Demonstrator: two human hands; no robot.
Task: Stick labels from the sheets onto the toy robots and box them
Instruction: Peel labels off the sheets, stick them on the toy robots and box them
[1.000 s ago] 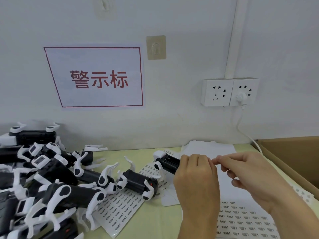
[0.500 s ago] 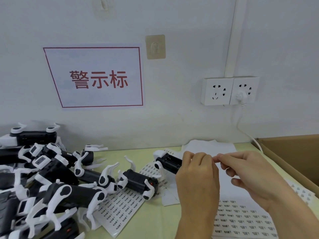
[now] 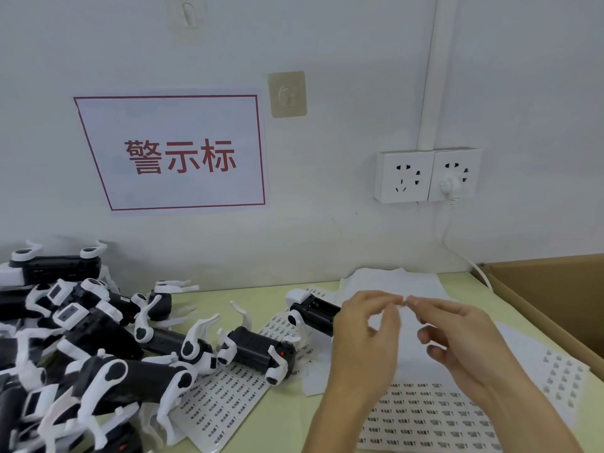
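Left hand [image 3: 362,344] and right hand [image 3: 457,338] fingertips pinched together on a tiny label [image 3: 404,301]; toy robot [image 3: 313,313] just left of the fingers.

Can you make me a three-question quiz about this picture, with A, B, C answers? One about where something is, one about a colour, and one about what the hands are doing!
1. Where is the cardboard box?
A. At the table's right edge
B. Under the toy pile
C. Hanging on the wall

2. What colour are the characters on the wall sign?
A. Blue
B. Red
C. Green

3. What are the left hand and the right hand doing?
A. Lying flat on the table
B. Lifting the box
C. Meeting fingertip to fingertip above the label sheet

Answers: 1 A, the brown box sits at the right. 2 B, the print is red on white. 3 C, their fingertips meet, seemingly pinching something tiny.
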